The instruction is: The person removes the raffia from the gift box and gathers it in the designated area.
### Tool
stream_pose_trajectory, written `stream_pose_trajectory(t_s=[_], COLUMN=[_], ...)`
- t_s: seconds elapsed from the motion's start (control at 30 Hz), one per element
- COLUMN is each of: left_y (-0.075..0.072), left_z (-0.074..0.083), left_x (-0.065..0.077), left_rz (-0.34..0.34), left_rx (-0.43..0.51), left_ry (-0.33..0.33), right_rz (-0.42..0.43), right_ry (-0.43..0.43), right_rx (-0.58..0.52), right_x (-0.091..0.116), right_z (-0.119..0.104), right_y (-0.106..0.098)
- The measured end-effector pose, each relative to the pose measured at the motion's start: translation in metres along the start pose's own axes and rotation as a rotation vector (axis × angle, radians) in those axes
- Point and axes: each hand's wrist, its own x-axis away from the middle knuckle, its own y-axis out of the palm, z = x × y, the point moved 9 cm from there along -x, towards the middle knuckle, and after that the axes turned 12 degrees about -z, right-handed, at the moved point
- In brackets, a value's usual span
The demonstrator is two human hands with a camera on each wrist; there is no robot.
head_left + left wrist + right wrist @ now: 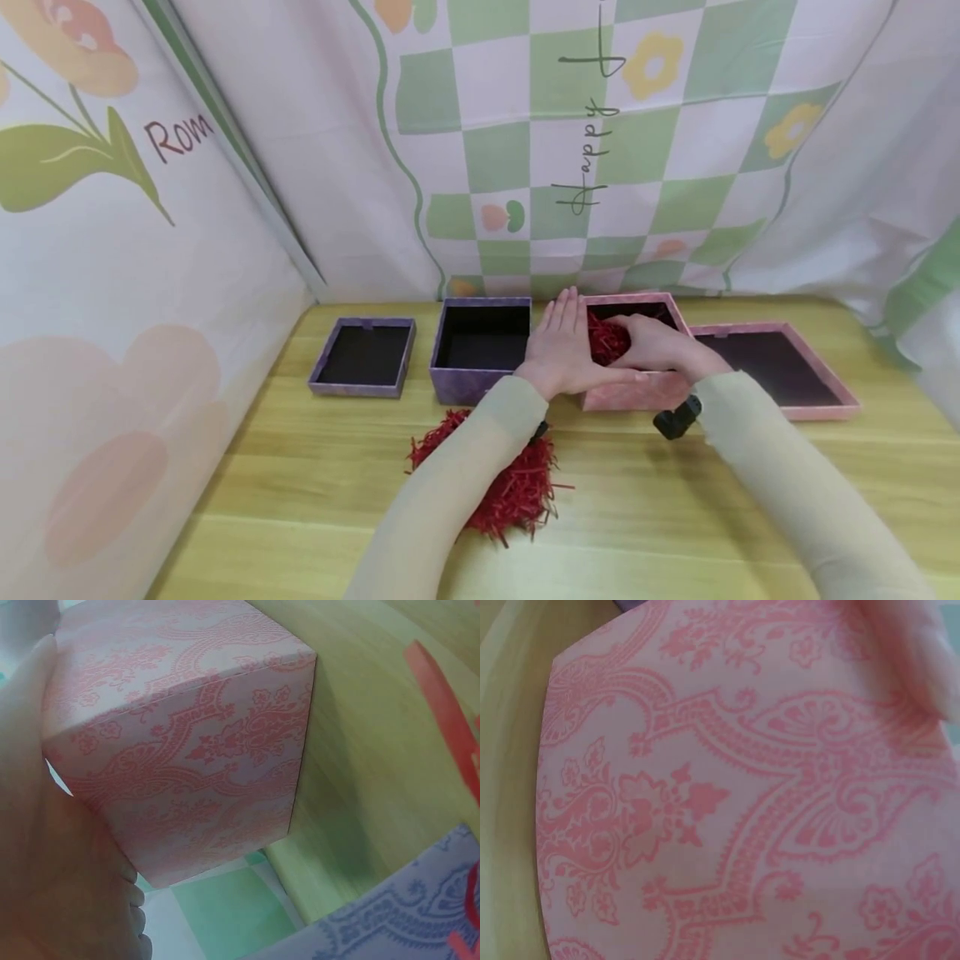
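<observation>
My left hand (558, 346) lies with straight fingers along the left wall of a pink patterned box (633, 392), its thumb stretched across the front. In the left wrist view, that palm and the fingers (135, 900) lie along the box's side. My right hand (652, 343) reaches over the front rim into the box, at the red shredded paper (606, 337) inside. Its fingertips are hidden among the shreds, so I cannot tell whether they pinch any. A digit of it shows at the box's edge in the right wrist view.
A purple box (480, 387) with a black inside stands just left of the pink one. Farther left lies a purple lid (360, 389); a pink lid (821, 412) lies at the right. A heap of red shredded paper (517, 492) sits in front, partly under my left forearm. A curtain (495, 154) hangs behind.
</observation>
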Motion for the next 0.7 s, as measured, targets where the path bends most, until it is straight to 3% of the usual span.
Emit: stream_pose_trajectory(t_s=[0.3, 0.7], left_y=[-0.002, -0.001], left_z=[-0.001, 0.0], left_x=[0.002, 0.002], left_rz=[0.006, 0.01], left_rx=[0.017, 0.021], left_ry=[0.001, 0.005], right_rz=[-0.041, -0.065], right_ry=[0.018, 0.056], right_rx=[0.026, 0.156], right_x=[-0.001, -0.002], right_z=[-0.001, -0.002], right_y=[0.006, 0.01])
